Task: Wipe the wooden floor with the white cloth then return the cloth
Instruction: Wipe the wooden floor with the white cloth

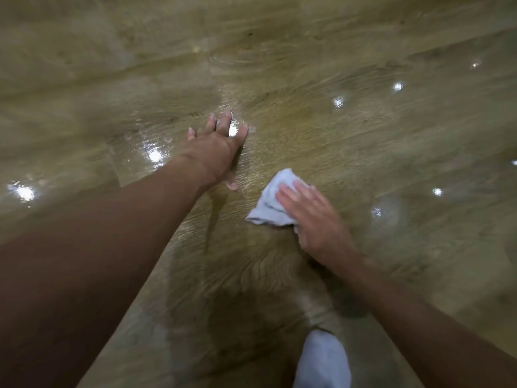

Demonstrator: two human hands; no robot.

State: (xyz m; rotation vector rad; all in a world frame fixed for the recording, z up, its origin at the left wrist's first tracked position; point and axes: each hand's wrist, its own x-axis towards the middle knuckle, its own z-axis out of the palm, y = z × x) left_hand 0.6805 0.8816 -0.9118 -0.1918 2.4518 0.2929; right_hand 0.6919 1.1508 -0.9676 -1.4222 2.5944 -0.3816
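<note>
The wooden floor (279, 65) fills the whole view, glossy with light reflections. A crumpled white cloth (268, 203) lies on it near the middle. My right hand (313, 214) presses flat on the cloth's right part, fingers extended over it, part of the cloth hidden beneath the palm. My left hand (218, 152) rests flat on the bare floor to the upper left of the cloth, fingers spread, holding nothing. The picture is motion-blurred.
A white-clad knee or leg (321, 359) shows at the bottom edge, below my right forearm. Bright ceiling-light reflections dot the floor left and right. Floorboards stretch in every direction around the hands.
</note>
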